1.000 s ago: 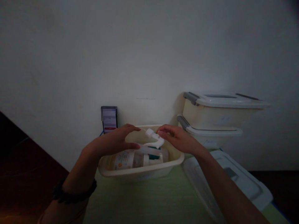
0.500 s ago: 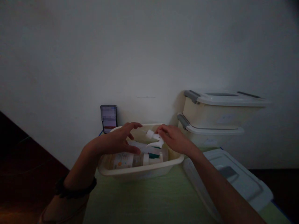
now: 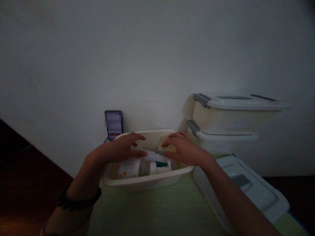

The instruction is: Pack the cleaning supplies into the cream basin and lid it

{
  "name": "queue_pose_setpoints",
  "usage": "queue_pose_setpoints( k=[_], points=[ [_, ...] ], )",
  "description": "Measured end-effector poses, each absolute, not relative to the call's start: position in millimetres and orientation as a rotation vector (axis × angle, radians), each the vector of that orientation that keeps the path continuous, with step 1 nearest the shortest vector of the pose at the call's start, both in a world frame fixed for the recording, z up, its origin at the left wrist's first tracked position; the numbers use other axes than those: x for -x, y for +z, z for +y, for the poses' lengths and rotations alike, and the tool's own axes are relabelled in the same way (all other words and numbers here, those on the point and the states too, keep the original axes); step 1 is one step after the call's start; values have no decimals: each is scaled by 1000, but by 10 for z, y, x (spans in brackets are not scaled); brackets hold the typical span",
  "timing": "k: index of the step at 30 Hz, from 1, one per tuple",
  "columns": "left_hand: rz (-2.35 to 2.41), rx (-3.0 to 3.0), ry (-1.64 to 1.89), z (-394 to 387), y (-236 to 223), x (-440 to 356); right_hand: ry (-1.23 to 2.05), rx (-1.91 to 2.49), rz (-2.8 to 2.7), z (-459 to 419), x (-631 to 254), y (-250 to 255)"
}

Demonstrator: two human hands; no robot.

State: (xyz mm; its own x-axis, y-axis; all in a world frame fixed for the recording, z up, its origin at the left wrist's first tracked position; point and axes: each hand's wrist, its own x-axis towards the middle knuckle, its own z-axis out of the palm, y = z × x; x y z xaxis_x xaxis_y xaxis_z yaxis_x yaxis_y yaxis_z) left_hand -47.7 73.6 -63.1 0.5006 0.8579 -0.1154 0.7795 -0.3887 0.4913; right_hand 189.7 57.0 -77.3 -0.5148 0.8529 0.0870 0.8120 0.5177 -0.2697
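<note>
In the head view, my left hand [image 3: 120, 148] hovers over the left side of a cream plastic bin [image 3: 147, 182], fingers apart with nothing in them. Over the bin's right side is my right hand [image 3: 183, 149], its fingers curved and spread, holding nothing. Between the hands, a clear pump bottle [image 3: 133, 167] with a white pump top [image 3: 161, 167] and a printed label lies on its side in the bin. Behind it are a pale translucent piece [image 3: 154, 156] and a green item [image 3: 161, 164]. The white nozzle piece is mostly hidden in the bin.
A phone [image 3: 114, 126] leans on the wall left of the bin. To the right stand two stacked lidded boxes [image 3: 216, 119] with grey latches. A loose white lid [image 3: 258, 190] lies on the green tabletop [image 3: 152, 209], under my right forearm.
My right hand has let go of the white nozzle piece, which has sunk lower into the bin, and its fingers have spread. My left hand has stayed nearly in place.
</note>
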Motion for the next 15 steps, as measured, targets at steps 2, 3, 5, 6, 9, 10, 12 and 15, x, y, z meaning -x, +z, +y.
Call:
queue_pose_setpoints(
  k=[2,3,5,6,9,10,12,15],
  points=[
    [1315,-2329,208,750,-641,485,264,1462,-2573,572,-1882,-774],
    [1290,-2369,188,762,-652,489,242,1487,-2588,576,-1873,-778],
    [1235,-2439,140,793,-684,496,179,1534,-2628,586,-1853,-792],
    [1215,-2465,125,810,-702,498,140,1552,-2651,593,-1842,-799],
    [1234,-2488,128,849,-740,482,6,1587,-2721,615,-1811,-812],
    [1260,-2484,126,852,-740,467,-35,1593,-2743,622,-1800,-812],
    [1318,-2473,108,843,-722,430,-96,1594,-2781,634,-1778,-808],
    [1353,-2470,110,813,-688,382,-151,1564,-2822,652,-1742,-799]
  ],
)
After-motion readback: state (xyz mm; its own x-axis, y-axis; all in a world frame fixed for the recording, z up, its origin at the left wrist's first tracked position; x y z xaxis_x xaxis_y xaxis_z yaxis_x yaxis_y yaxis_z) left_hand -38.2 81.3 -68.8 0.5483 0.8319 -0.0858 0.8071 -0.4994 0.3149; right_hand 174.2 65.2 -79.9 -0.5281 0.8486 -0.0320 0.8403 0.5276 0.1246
